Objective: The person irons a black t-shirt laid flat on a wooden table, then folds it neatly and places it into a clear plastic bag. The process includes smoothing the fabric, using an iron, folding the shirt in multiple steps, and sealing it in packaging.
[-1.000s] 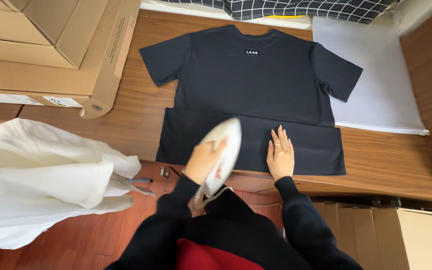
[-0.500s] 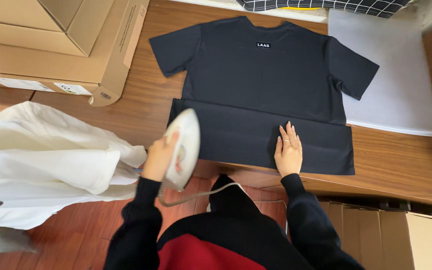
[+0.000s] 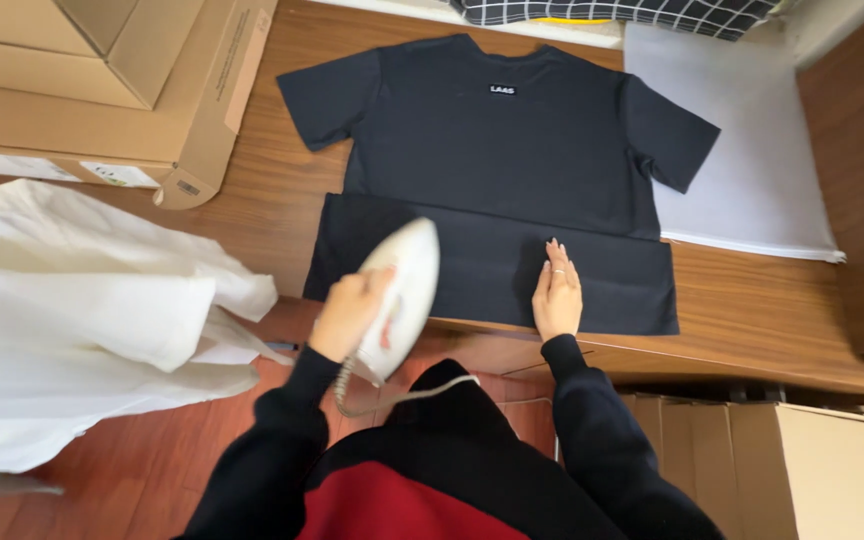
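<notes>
A dark navy t-shirt [image 3: 497, 150] lies flat on the wooden table [image 3: 752, 310], its bottom hem folded up into a band near the front edge. My left hand [image 3: 350, 312] grips a white clothes iron [image 3: 402, 290], which is tilted over the left end of the folded band. The iron's grey cord [image 3: 392, 398] loops down toward my body. Flat on the folded band, just right of the iron, my right hand [image 3: 557, 292] rests with its fingers together.
Open cardboard boxes [image 3: 102, 90] sit at the table's back left. A pile of white cloth [image 3: 82, 320] lies at the left. A white sheet [image 3: 742, 150] covers the table's right part, with checked fabric [image 3: 632, 10] behind. More cardboard [image 3: 802, 460] stands below the table.
The iron swung left off the shirt half a second ago and has now come back right onto the folded band. My right hand has stayed pressed on the fabric.
</notes>
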